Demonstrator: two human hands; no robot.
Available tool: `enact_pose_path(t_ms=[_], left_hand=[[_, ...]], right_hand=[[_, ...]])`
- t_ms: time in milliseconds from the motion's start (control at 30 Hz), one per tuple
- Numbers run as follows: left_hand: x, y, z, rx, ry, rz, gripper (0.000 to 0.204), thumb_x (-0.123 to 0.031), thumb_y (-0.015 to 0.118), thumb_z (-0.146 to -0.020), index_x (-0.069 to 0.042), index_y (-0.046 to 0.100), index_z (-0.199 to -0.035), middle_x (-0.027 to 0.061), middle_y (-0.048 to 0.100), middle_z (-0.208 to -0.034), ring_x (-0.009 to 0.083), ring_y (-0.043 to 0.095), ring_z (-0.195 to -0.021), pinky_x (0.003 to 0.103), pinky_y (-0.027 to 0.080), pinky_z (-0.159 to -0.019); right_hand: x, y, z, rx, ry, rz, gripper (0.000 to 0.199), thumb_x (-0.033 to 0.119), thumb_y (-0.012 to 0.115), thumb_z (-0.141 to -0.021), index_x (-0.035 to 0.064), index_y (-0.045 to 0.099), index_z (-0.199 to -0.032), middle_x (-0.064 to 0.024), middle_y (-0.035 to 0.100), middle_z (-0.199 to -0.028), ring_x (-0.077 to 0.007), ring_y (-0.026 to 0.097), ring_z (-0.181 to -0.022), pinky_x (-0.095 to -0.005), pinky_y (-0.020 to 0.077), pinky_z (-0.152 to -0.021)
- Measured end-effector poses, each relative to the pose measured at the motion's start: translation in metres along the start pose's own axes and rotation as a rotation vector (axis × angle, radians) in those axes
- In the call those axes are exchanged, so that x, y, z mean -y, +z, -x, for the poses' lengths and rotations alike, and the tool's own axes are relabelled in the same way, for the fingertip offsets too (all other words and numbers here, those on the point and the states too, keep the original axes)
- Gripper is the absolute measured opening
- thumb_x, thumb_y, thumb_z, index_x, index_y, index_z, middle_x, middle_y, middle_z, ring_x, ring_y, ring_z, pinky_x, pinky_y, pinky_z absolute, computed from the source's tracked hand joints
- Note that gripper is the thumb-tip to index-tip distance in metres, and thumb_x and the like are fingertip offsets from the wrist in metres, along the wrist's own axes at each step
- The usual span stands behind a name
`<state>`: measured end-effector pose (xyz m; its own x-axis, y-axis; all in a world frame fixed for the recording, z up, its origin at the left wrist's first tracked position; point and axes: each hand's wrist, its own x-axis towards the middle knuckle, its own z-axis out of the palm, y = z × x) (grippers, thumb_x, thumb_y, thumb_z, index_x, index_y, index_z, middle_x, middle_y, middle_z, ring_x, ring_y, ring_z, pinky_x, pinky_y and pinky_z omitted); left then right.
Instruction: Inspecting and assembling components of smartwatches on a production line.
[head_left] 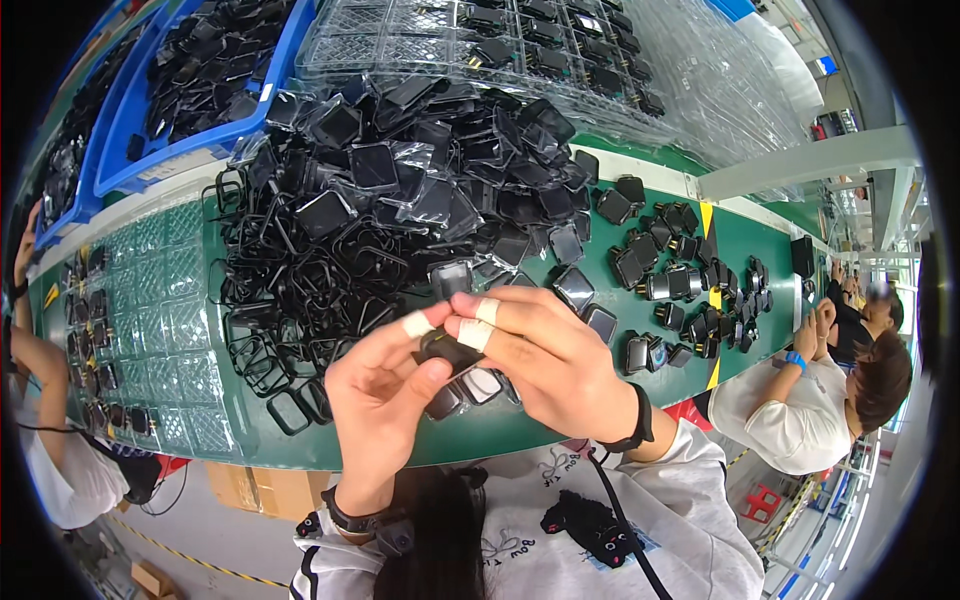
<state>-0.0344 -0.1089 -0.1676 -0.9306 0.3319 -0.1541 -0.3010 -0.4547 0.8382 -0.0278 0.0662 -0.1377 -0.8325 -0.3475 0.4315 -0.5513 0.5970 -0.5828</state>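
My left hand (385, 385) and my right hand (555, 350) meet over the near edge of the green table. White tape wraps several fingertips. Between them both hands pinch a small black square part (447, 347), mostly covered by the fingers. Just beyond the fingertips lies a black panel with a greyish face (452, 278). To the left of my hands spreads a tangle of thin black rounded-square frames (290, 412). Behind it rises a big heap of glossy black square panels (430, 150), some in clear film.
Black units (670, 283) cluster on the right, near yellow-black tape (713, 375). Clear compartment trays (185, 330) lie left; more stand at the back. Blue bins (180, 150) hold black pieces at far left. A white post (810, 165) juts in. Other people sit at both sides.
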Motion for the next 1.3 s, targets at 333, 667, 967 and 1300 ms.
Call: enact_pose_path(t_ms=[333,667,967,1300], left_hand=[[-0.003,-0.009,0.004,-0.243,0.153,0.007,0.046,-0.009,0.059,-0.087,0.005,0.042,-0.128,0.0158,0.061,-0.107,0.0260,0.062,-0.098,0.040,0.056,-0.079],[-0.006,-0.018,-0.003,-0.233,0.248,0.092,0.039,-0.008,0.056,-0.089,0.004,0.045,-0.124,0.0157,0.060,-0.109,0.0268,0.061,-0.100,0.039,0.055,-0.084],[-0.006,-0.004,-0.006,-0.175,0.231,0.153,0.035,-0.007,0.058,-0.088,0.003,0.047,-0.120,0.0162,0.059,-0.108,0.0246,0.060,-0.100,0.046,0.053,-0.084],[-0.002,0.007,-0.007,-0.116,0.258,0.141,0.035,-0.009,0.058,-0.089,0.003,0.046,-0.120,0.0177,0.059,-0.110,0.0266,0.060,-0.101,0.047,0.053,-0.085]], right_hand=[[-0.039,0.012,-0.064,-0.122,0.187,0.215,0.031,0.002,0.071,-0.070,0.0030,0.062,-0.099,-0.0119,0.063,-0.094,-0.0291,0.061,-0.082,-0.0324,0.0500,-0.071],[-0.039,0.000,-0.062,-0.073,0.486,-0.043,0.029,-0.010,0.067,-0.066,0.0014,0.061,-0.092,-0.0058,0.058,-0.086,-0.0144,0.060,-0.076,-0.0251,0.0476,-0.061],[-0.011,-0.016,-0.032,-0.251,-0.325,-0.131,0.025,-0.003,0.076,-0.058,0.0027,0.060,-0.075,-0.0095,0.054,-0.085,-0.0315,0.061,-0.081,-0.0371,0.0545,-0.065],[-0.008,-0.020,-0.017,-0.247,-0.493,-0.178,0.022,-0.007,0.074,-0.057,-0.0008,0.060,-0.073,-0.0110,0.059,-0.094,-0.0344,0.059,-0.094,-0.0362,0.0576,-0.070]])
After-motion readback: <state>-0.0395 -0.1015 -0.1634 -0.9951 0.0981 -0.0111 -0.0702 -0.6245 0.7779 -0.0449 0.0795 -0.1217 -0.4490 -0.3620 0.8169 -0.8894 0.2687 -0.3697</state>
